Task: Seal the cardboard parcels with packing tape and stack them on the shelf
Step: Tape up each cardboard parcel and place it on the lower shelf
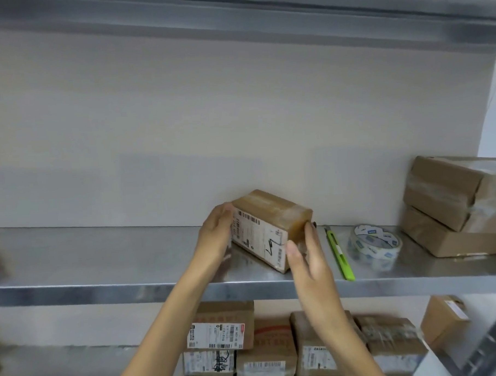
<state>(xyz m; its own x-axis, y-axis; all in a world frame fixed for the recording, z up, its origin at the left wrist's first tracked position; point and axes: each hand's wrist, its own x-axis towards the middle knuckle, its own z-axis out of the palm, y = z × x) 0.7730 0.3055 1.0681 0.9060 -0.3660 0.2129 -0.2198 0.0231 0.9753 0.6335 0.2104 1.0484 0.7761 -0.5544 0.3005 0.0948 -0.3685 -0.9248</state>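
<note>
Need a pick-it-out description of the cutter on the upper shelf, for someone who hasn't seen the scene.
Start at the upper metal shelf. Right of the labelled parcel at its centre and left of the tape roll lies the cutter. It is the only bright green, long thin thing there.

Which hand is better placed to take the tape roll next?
Right. The right hand rests against the parcel end nearest the tape roll; the left hand grips the opposite end.
</note>
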